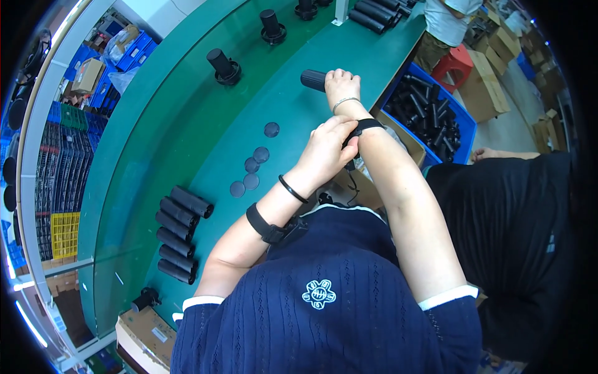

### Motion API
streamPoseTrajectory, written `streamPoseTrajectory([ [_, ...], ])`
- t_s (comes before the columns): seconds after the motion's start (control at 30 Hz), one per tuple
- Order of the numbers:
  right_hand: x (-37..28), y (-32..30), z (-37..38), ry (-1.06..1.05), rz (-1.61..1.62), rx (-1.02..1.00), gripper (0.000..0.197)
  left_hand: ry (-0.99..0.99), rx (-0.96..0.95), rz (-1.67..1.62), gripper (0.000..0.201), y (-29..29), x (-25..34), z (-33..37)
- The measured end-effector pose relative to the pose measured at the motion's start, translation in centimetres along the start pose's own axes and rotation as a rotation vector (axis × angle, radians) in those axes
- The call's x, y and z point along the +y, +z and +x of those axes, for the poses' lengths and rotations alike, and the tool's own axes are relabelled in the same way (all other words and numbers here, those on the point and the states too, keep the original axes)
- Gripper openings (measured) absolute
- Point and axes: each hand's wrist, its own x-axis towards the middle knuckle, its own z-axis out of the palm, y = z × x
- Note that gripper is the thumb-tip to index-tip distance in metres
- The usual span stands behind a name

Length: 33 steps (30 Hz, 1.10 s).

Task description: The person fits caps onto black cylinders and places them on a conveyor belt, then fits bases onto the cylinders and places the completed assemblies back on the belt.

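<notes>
My right hand (342, 86) is stretched out over the green work surface, its fingers curled round one end of a black ridged cylinder (313, 80). My left hand (327, 146) lies across my right wrist, its fingers closed at the black wrist strap (367, 126) there. Part of a dark device and a cord show beneath its thumb, partly hidden. To the left of my left hand, several flat dark discs (251, 181) lie on the green surface. More black cylinders (176, 237) rest in a row at the near left.
Black cylinders on round bases (223, 67) stand along the green belt (149, 143). At the right is a blue bin (464, 134) full of black parts, with a red stool (453, 67) beyond. A person in dark clothing (498, 230) is close on my right; another person (447, 25) stands farther off.
</notes>
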Motion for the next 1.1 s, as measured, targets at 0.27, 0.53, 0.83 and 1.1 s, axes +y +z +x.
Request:
streamPoseTrajectory([
  [0.27,3.0,1.5,0.3,0.099,0.134,-0.247,0.034,0.034,-0.131,-0.058,0.020,0.7,-0.9,3.0],
  [0.53,6.6,3.4,0.3,0.320,0.141,-0.178,0.028,0.264,-0.146,-0.139,0.023,2.8,0.9,6.2],
  [0.83,7.6,4.1,-2.3,0.299,0.254,-0.233,0.027,0.196,-0.218,-0.028,0.019,3.9,2.3,4.4],
  [1.1,7.0,3.1,-2.9,0.260,0.338,-0.256,0.031,0.102,-0.192,0.144,0.025,3.8,1.8,3.7],
])
